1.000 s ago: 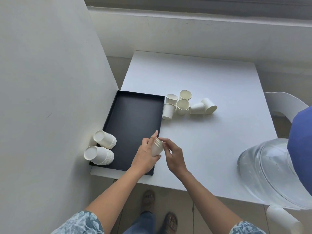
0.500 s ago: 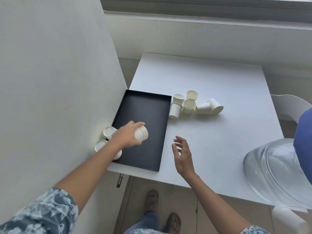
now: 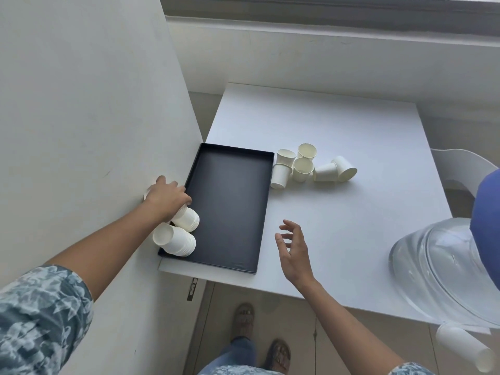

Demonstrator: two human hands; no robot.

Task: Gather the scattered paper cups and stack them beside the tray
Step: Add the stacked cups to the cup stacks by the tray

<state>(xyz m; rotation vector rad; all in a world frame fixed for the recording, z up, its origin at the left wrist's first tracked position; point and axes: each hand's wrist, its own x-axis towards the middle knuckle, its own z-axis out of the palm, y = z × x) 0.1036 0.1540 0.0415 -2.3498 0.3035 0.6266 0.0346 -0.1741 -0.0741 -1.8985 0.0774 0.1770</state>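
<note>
The left hand has swung across the black tray to its left edge by the wall. A second ago it was over the near part of the tray, both hands working a short nested stack; half a second ago it was carrying that stack leftward alone. Now its fingers curl down over the closed end of that stack, which lies on its side against the tray's left rim, stacked rims toward the tray. Whether the fingers grip it or only press it into place I cannot tell from here.

Just nearer, touching it, a second nested stack lies on its side at the tray's near-left corner, its open mouth turned to the left. A sliver of white shows behind the knuckles, against the wall; it may be another cup, but the hand hides most of it.

The right hand has let go and hovers empty above the white surface, just right of the tray, fingers spread and loosely bent.

To me this looks like a delivery being finished, not the end of the job. Six loose paper cups are clustered beside the tray's far-right corner, some upright, some tipped over. The free right hand is the closer one to them. A large clear water bottle sits at the right edge.
</note>
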